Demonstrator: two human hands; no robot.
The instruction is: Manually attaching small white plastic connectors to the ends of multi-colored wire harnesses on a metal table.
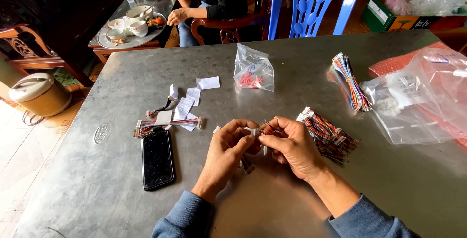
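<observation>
Both hands meet over the middle of the metal bench (272, 189), and between them sits a small wire harness (266, 129) — a short bundle of coloured leads ending in a white connector. The left hand (228, 143) comes in from the left with its fingers closed around the near end of the bundle, thumb and forefinger pinched at the connector. The right hand (292, 145) closes over the other end, fingers curled so the leads run under the palm. The harness lies roughly crosswise, its long axis running left to right from one grip to the other, so neither hand is nearer: each has an end. A loose tail of wire hangs below the left hand, close to the bench top.

Just to the right of the right hand lies a pile of finished harnesses (328, 131), near enough to reach. Further right a longer wire bundle (350, 80) lies beside clear plastic bags (418, 97). To the left are a black phone (157, 159), paper slips (187, 101) and another harness — all well apart from the hands. A small bag of red parts (253, 70) stands beyond.
</observation>
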